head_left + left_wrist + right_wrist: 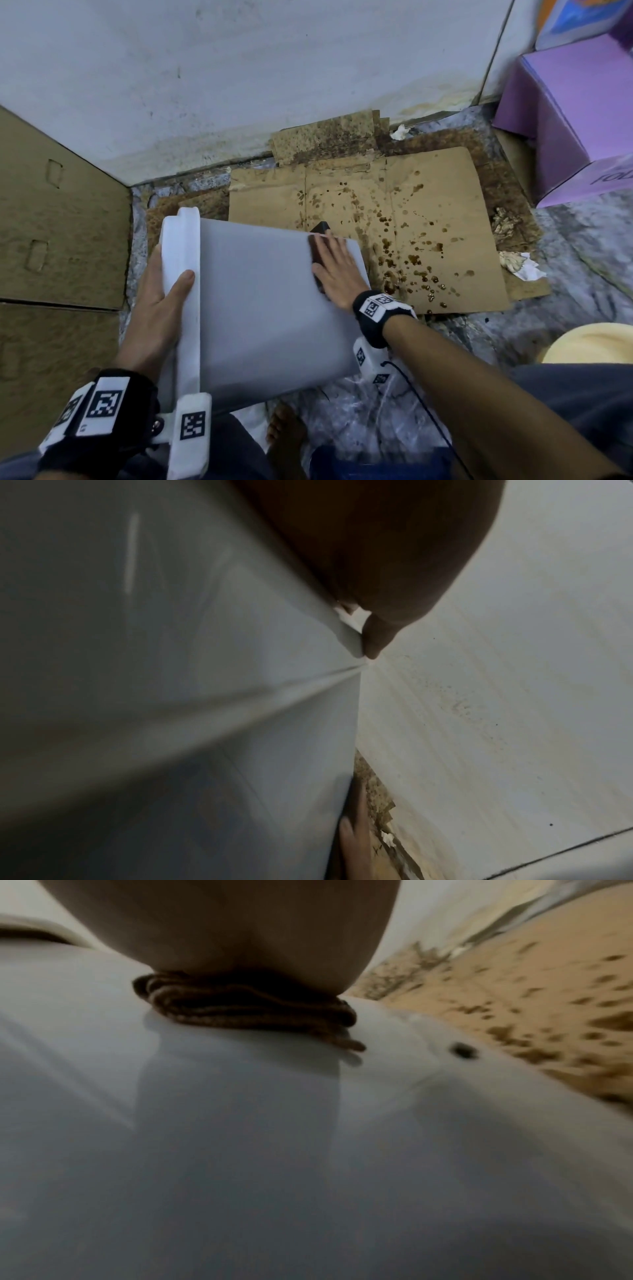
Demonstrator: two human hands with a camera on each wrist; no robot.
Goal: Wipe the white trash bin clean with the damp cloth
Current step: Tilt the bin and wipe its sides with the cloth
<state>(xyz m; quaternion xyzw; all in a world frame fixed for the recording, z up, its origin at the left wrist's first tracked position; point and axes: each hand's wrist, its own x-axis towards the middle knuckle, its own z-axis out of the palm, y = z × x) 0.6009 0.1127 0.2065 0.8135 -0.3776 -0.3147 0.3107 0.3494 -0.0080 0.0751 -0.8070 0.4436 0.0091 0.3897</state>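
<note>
White trash bin [260,301], light, stiff, slick plastic, tipped sideways: left hand [161,301] grips its rim; flat-fingered right hand [337,270] presses soft folded cloth [314,251] onto its side.

the left hand [161,301] sits at the lower left of the head view, thumb hooked over a rim and palm behind it. the right hand [337,270], mid-frame, lies flat with straight fingers spread, forearm running to the lower right.

White bin [274,301], brown cloth [314,253] — tan cardboard [428,212], brown-spattered
</note>
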